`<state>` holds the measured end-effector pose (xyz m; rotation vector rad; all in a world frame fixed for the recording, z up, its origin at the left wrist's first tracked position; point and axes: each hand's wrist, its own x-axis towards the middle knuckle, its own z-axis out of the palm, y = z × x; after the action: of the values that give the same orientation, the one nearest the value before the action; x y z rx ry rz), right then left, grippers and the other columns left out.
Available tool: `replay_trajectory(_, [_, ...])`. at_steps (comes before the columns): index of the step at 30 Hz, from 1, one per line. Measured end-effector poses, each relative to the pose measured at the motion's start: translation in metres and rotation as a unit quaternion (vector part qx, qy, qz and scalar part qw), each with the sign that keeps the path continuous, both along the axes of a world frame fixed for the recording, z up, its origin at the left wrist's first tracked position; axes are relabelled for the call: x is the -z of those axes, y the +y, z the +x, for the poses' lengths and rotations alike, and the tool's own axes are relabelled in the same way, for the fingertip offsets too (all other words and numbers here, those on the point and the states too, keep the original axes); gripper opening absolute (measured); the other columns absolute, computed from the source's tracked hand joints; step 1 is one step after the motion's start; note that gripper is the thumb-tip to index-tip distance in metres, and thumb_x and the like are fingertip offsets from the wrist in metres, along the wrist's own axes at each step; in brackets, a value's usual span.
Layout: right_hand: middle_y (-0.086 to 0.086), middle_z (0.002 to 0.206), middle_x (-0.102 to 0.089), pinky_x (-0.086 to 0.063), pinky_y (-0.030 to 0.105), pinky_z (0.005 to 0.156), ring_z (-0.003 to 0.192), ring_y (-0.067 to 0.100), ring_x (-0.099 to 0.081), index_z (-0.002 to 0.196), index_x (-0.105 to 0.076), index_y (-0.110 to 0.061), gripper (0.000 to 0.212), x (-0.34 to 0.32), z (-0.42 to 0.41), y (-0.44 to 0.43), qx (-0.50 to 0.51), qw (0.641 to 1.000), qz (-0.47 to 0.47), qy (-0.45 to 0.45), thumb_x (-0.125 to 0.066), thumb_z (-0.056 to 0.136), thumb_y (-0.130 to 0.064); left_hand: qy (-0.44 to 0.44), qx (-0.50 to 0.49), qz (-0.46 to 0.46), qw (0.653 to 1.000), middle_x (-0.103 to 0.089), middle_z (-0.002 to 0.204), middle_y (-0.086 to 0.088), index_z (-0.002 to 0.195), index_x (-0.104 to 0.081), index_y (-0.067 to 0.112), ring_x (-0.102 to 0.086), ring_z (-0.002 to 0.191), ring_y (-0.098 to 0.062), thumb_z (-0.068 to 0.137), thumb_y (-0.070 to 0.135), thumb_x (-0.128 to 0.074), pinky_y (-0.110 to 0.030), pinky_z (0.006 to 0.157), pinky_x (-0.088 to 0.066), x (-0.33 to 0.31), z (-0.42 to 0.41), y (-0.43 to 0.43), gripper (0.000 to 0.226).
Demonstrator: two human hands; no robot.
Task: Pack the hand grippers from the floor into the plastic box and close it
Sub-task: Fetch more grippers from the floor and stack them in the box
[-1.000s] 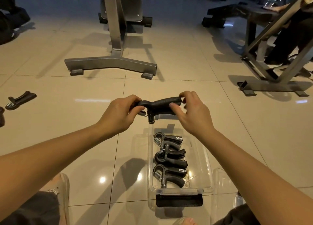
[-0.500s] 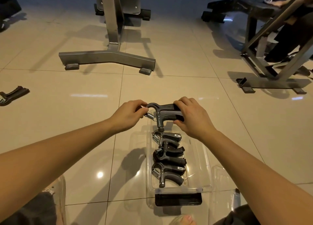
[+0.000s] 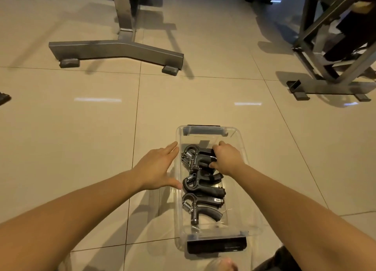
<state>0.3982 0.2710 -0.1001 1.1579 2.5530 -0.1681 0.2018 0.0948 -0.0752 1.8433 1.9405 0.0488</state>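
Plastic box [image 3: 243,146] part-filled, not yet closed.
A fourth hand gripper [image 3: 198,157] is clasped by the right hand [image 3: 226,158] at the box's far end, with three packed grippers [image 3: 203,191] stacked just nearer than that grip. The left hand [image 3: 157,166] is spread flat against the wall left of it. A dark shape [image 3: 4,97] far left (possibly another gripper) is left unpacked.

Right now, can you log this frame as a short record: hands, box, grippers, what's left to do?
right hand: grips the far hand gripper by its handles, inside the plastic box
left hand: open, fingers straight, at the box's left wall; contact unclear
other grippers: three, lying in the box nearer the person
box state: open, no lid on it
left to do: release, close the box
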Motion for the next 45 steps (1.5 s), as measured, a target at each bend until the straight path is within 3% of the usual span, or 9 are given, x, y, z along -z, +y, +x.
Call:
replay_trajectory(14, [0.005, 0.124, -0.053, -0.053, 0.040, 0.089, 0.107, 0.028, -0.058, 0.134, -0.052, -0.019, 0.057, 0.074, 0.002, 0.003, 0.035, 0.994, -0.069, 0.076, -0.076, 0.084, -0.035, -0.033, -0.010, 0.017, 0.999, 0.003, 0.169, 0.006, 0.161, -0.012, 0.022, -0.029, 0.149, -0.024, 0.063, 0.088, -0.062, -0.039, 0.118, -0.028, 0.011, -0.006, 0.000, 0.128])
replay_trajectory(22, [0.008, 0.128, -0.054, -0.053, 0.041, 0.090, 0.113, 0.029, -0.055, 0.135, -0.051, -0.015, 0.059, 0.067, -0.001, 0.002, 0.043, 0.997, -0.043, 0.037, -0.075, 0.086, -0.037, -0.026, -0.018, 0.010, 0.999, 0.005, 0.169, 0.007, 0.161, -0.009, 0.022, -0.026, 0.150, -0.024, 0.065, 0.084, -0.066, -0.041, 0.118, -0.027, 0.010, -0.004, 0.001, 0.128])
replay_trajectory(26, [0.008, 0.135, -0.052, -0.051, 0.043, 0.096, 0.119, 0.029, -0.055, 0.139, -0.050, -0.012, 0.064, 0.031, -0.010, 0.001, 0.081, 0.991, -0.031, 0.098, -0.076, 0.086, -0.037, -0.070, -0.048, 0.001, 0.996, 0.001, 0.169, 0.007, 0.161, -0.009, 0.022, -0.019, 0.152, -0.021, 0.065, 0.079, -0.071, -0.038, 0.120, -0.025, 0.006, -0.003, -0.009, 0.128])
replay_trajectory(30, [0.006, 0.124, -0.058, -0.052, 0.041, 0.088, 0.110, 0.028, -0.060, 0.128, -0.059, -0.009, 0.054, -0.027, -0.032, -0.013, 0.091, 0.970, -0.004, 0.226, -0.075, 0.085, -0.036, -0.119, -0.122, 0.022, 0.985, -0.012, 0.168, 0.005, 0.160, -0.019, 0.025, -0.022, 0.151, -0.017, 0.066, 0.075, -0.074, -0.037, 0.119, -0.028, -0.013, -0.019, -0.026, 0.120])
replay_trajectory(37, [-0.001, 0.126, -0.056, -0.051, 0.037, 0.087, 0.105, 0.019, -0.061, 0.130, -0.058, -0.017, 0.056, -0.124, -0.127, -0.103, -0.016, 0.948, -0.015, 0.317, -0.073, 0.086, -0.048, -0.080, -0.252, 0.095, 0.960, -0.035, 0.156, 0.005, 0.153, -0.036, 0.021, -0.048, 0.134, -0.020, 0.072, 0.060, -0.080, -0.040, 0.106, -0.045, -0.078, -0.094, -0.094, 0.100])
replay_trajectory(45, [0.001, 0.130, -0.057, -0.054, 0.041, 0.092, 0.108, 0.020, -0.061, 0.129, -0.059, -0.018, 0.056, -0.189, -0.276, -0.258, -0.126, 0.927, -0.055, 0.350, -0.076, 0.084, -0.048, -0.024, -0.365, 0.110, 0.924, -0.044, 0.151, -0.001, 0.148, -0.043, 0.022, -0.054, 0.126, -0.024, 0.071, 0.054, -0.084, -0.039, 0.098, -0.050, -0.145, -0.219, -0.258, 0.093])
